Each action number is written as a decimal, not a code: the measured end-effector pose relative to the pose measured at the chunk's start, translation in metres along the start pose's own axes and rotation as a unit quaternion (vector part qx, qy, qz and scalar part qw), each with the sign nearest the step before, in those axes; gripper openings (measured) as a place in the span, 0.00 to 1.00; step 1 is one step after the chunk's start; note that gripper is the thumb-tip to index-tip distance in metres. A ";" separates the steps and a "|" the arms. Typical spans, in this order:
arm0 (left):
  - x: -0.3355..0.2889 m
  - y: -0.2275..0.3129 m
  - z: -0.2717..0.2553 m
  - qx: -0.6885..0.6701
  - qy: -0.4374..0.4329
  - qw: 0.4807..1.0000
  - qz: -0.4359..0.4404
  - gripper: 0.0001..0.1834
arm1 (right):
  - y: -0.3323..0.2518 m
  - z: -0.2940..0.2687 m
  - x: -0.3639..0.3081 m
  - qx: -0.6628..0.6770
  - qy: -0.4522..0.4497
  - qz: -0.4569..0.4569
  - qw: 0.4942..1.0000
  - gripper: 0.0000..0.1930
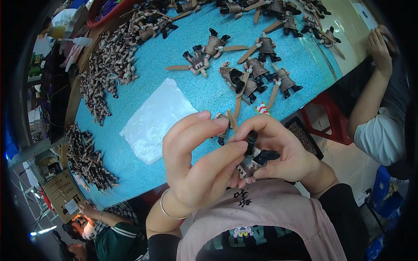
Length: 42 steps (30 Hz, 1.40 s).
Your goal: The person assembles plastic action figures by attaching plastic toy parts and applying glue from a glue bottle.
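In front of my chest, both hands hold one small headless-looking toy figure (247, 168) with a brown body and black boots, its boots pointing up and to the right. My left hand (191, 163) pinches it from the left with thumb and fingertips, the other fingers raised. Curled round its right side, my right hand (285, 152) has its fingers near the upper boot. The fingers cover part of the figure. Just beyond them, partly hidden, another toy figure (221, 137) lies on the blue table mat (115, 130).
A flat white plastic sheet (159, 119) lies left of centre. Several finished-looking figures (265, 48) with tan blade-like parts spread across the far right. Piles of small pale parts (109, 65) and dark parts (87, 158) line the left. A red stool (328, 119) and a co-worker's arm (374, 91) are at right.
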<state>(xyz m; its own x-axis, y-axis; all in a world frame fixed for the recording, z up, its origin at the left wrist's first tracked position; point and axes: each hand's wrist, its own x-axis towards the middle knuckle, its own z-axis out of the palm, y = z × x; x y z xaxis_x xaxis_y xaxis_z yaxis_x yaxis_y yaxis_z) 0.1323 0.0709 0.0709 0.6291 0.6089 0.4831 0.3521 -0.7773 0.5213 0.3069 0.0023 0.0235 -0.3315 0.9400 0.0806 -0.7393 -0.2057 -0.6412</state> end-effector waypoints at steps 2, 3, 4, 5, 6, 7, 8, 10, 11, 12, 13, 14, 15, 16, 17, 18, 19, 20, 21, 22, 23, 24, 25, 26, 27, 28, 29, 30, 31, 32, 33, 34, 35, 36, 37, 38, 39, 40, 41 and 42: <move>0.000 -0.001 0.000 -0.004 -0.001 1.000 0.000 0.18 | -0.001 0.000 0.000 -0.041 -0.005 -0.008 0.999 0.30; -0.001 -0.001 0.000 -0.003 -0.001 1.000 0.002 0.18 | -0.001 -0.001 0.000 -0.041 -0.004 -0.008 0.999 0.30; -0.001 -0.001 0.000 -0.001 -0.002 1.000 0.004 0.18 | 0.000 -0.001 0.000 -0.055 -0.006 -0.020 0.998 0.30; -0.002 -0.002 0.000 -0.001 -0.003 1.000 0.004 0.18 | 0.001 -0.002 0.000 -0.069 -0.008 -0.031 0.997 0.29; -0.002 -0.002 0.000 -0.003 -0.001 1.000 0.002 0.18 | 0.001 -0.001 0.001 -0.069 -0.007 -0.031 0.997 0.29; -0.002 -0.003 0.000 -0.005 0.001 1.000 -0.001 0.18 | -0.001 0.000 0.001 -0.037 -0.005 -0.015 0.999 0.29; -0.003 -0.003 -0.001 -0.005 0.000 1.000 -0.001 0.18 | -0.002 0.001 0.001 -0.005 -0.002 0.001 1.000 0.29; -0.005 -0.002 -0.003 -0.006 -0.028 1.000 -0.001 0.11 | -0.003 0.002 0.000 -0.017 0.000 0.003 1.000 0.29; -0.005 -0.002 -0.004 -0.005 -0.028 1.000 -0.001 0.11 | -0.003 0.002 0.001 -0.029 0.001 0.004 1.000 0.29; -0.005 -0.002 -0.004 -0.006 -0.029 1.000 -0.002 0.11 | -0.002 0.001 0.001 -0.029 0.001 0.004 1.000 0.29; -0.006 -0.002 -0.004 -0.006 -0.030 1.000 -0.003 0.11 | -0.002 0.000 0.001 -0.045 0.000 -0.003 0.999 0.29; -0.006 -0.002 -0.004 -0.006 -0.030 1.000 -0.004 0.11 | -0.002 0.000 0.001 -0.061 -0.001 -0.010 0.998 0.30; -0.006 -0.003 -0.004 -0.007 -0.030 1.000 -0.003 0.11 | -0.002 0.000 0.001 -0.061 -0.001 -0.010 0.998 0.30; -0.006 -0.003 -0.004 -0.008 -0.029 1.000 -0.001 0.11 | -0.001 -0.001 0.001 -0.073 -0.003 -0.012 0.997 0.30; -0.006 -0.003 -0.003 -0.008 -0.030 1.000 -0.001 0.11 | -0.001 0.000 0.001 -0.085 -0.004 -0.014 0.996 0.30; -0.005 -0.003 0.000 -0.011 -0.008 1.000 -0.005 0.14 | -0.001 0.000 0.001 -0.085 -0.004 -0.014 0.996 0.30; -0.005 -0.004 0.001 -0.014 0.015 1.000 -0.008 0.18 | 0.000 0.000 0.002 -0.070 -0.005 -0.013 0.997 0.30; -0.005 -0.004 0.001 -0.014 0.014 1.000 -0.008 0.18 | 0.000 0.000 0.002 -0.055 -0.005 -0.012 0.998 0.29; -0.005 -0.003 0.001 -0.013 0.014 1.000 -0.009 0.17 | 0.000 0.000 0.002 -0.055 -0.005 -0.012 0.998 0.29; -0.005 -0.003 0.001 -0.012 0.013 1.000 -0.010 0.17 | 0.001 -0.001 0.002 0.004 -0.016 0.008 1.000 0.29; -0.006 -0.003 0.000 -0.012 0.012 1.000 -0.009 0.17 | 0.002 -0.002 0.001 0.062 -0.027 0.027 0.997 0.29; -0.007 -0.002 -0.002 -0.013 -0.005 1.000 -0.014 0.14 | 0.001 -0.001 0.001 0.062 -0.027 0.027 0.997 0.29; -0.007 -0.001 -0.003 -0.014 -0.021 0.999 -0.019 0.10 | 0.000 0.001 0.002 0.094 -0.023 0.040 0.995 0.29; -0.007 0.000 -0.003 -0.015 -0.022 0.999 -0.018 0.10 | -0.001 0.002 0.002 0.125 -0.019 0.054 0.990 0.29; -0.006 0.000 -0.003 -0.010 -0.023 1.000 -0.013 0.10 | -0.001 0.001 0.001 0.125 -0.018 0.053 0.991 0.29; -0.006 0.001 -0.003 -0.005 -0.024 1.000 -0.008 0.10 | 0.000 0.001 0.000 0.127 -0.023 0.049 0.990 0.29; -0.005 0.000 -0.002 -0.008 -0.024 1.000 -0.005 0.10 | 0.001 -0.001 0.000 0.128 -0.026 0.043 0.990 0.29; -0.005 0.000 -0.002 -0.005 -0.030 1.000 -0.006 0.10 | 0.000 -0.001 0.000 0.126 -0.023 0.040 0.991 0.29; -0.006 0.000 -0.001 -0.003 -0.036 0.999 -0.006 0.10 | 0.000 0.000 0.000 0.103 -0.008 0.056 0.993 0.29; -0.006 -0.001 0.000 -0.009 -0.036 0.999 -0.001 0.10 | -0.002 0.000 0.000 0.078 0.009 0.071 0.994 0.28; -0.007 -0.002 0.000 0.001 -0.024 1.000 -0.008 0.13 | -0.002 0.000 0.001 0.074 0.015 0.068 0.995 0.28; -0.008 -0.003 0.000 0.011 -0.012 1.000 -0.015 0.17 | -0.002 0.000 0.002 0.078 0.011 0.084 0.993 0.28; -0.008 -0.001 -0.002 0.005 -0.013 1.000 -0.008 0.17 | -0.001 0.000 0.002 0.083 0.006 0.098 0.992 0.27; -0.008 0.001 -0.004 -0.013 -0.029 0.999 -0.027 0.15 | 0.001 -0.001 0.000 0.079 0.012 0.092 0.993 0.27; -0.006 0.003 -0.005 -0.031 -0.046 0.997 -0.046 0.13 | 0.004 -0.002 -0.002 0.002 -0.003 0.070 0.998 0.26; -0.005 0.002 -0.006 -0.033 -0.049 0.997 -0.045 0.13 | 0.007 -0.003 -0.002 -0.073 -0.020 0.053 0.996 0.26; -0.004 0.001 -0.007 -0.042 -0.073 0.995 -0.054 0.12 | 0.007 -0.002 -0.002 -0.090 -0.010 0.050 0.995 0.25; -0.003 0.000 -0.007 -0.051 -0.097 0.992 -0.064 0.11 | 0.006 -0.003 -0.003 -0.088 -0.007 0.048 0.995 0.25; -0.002 0.000 -0.006 -0.052 -0.099 0.992 -0.062 0.11 | 0.003 -0.004 -0.004 -0.137 -0.008 0.054 0.989 0.25; -0.001 -0.001 -0.006 -0.062 -0.118 0.989 -0.067 0.11 | 0.002 -0.006 -0.004 -0.186 -0.009 0.059 0.981 0.24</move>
<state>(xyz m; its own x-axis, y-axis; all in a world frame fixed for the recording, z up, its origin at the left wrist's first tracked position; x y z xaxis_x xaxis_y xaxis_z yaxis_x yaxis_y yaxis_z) 0.1272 0.0719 0.0742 0.7316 0.6401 0.2345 0.3649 -0.6583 0.6584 0.3103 -0.0007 0.0174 -0.4153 0.9097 0.0007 -0.4319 -0.1965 -0.8802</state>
